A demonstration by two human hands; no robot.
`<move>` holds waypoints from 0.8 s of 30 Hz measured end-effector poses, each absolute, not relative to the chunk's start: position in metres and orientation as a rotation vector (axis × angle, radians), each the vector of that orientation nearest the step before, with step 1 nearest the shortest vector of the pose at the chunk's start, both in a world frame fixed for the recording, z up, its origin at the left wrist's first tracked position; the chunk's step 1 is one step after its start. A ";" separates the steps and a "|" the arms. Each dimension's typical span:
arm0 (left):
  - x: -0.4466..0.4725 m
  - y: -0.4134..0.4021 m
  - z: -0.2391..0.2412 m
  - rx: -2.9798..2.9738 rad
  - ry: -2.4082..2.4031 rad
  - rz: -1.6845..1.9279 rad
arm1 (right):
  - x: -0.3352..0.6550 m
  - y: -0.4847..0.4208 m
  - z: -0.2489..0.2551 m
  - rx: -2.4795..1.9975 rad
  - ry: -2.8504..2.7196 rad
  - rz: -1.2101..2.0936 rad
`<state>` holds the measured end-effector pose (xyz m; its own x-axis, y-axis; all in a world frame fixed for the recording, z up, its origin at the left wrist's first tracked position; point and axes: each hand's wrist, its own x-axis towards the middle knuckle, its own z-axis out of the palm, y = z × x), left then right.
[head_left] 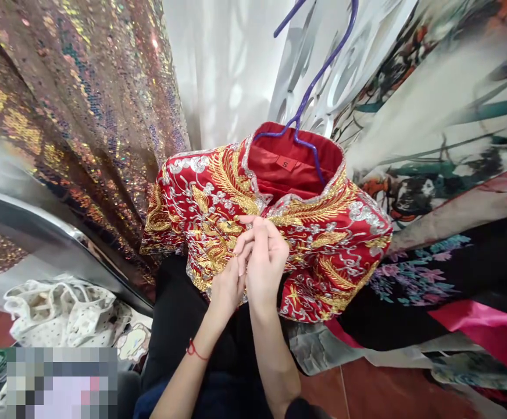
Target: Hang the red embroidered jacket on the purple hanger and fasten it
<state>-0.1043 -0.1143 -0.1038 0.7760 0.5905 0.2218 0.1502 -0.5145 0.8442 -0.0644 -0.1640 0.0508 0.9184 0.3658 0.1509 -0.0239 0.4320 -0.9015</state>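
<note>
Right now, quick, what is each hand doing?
Left hand: closed, pinching the red embroidered jacket at its front.
Right hand: closed, pinching the same front edge.

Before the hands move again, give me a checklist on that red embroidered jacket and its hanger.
1. Both hands at the front opening of the red embroidered jacket: ok; left hand and right hand meet at mid-chest.
2. Fingertips pinching something small there: ok; whether it is a button or clasp, cannot tell.
3. Jacket on the purple hanger: ok; the hanger runs into the collar.
4. Hanger hook secured above: cannot tell; it leaves the picture.
5. Size label readable: ok, it shows S.
6. Front fully closed: cannot tell; the hands cover it.
</note>
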 end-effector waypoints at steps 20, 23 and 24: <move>-0.091 0.027 0.091 2.423 0.172 1.587 | 0.007 -0.265 0.067 -1.815 -0.433 -1.219; -0.073 0.049 0.084 2.449 0.108 1.353 | 0.039 -0.273 0.066 -2.079 -0.784 -1.372; -0.069 0.051 0.080 2.423 0.136 1.359 | 0.049 -0.273 0.065 -2.124 -0.885 -1.376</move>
<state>-0.0686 0.0511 0.0795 0.5334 0.2545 0.8067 -0.0898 -0.9312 0.3532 0.0494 -0.2728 0.0647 0.2939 0.2679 0.9175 0.7237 -0.6894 -0.0306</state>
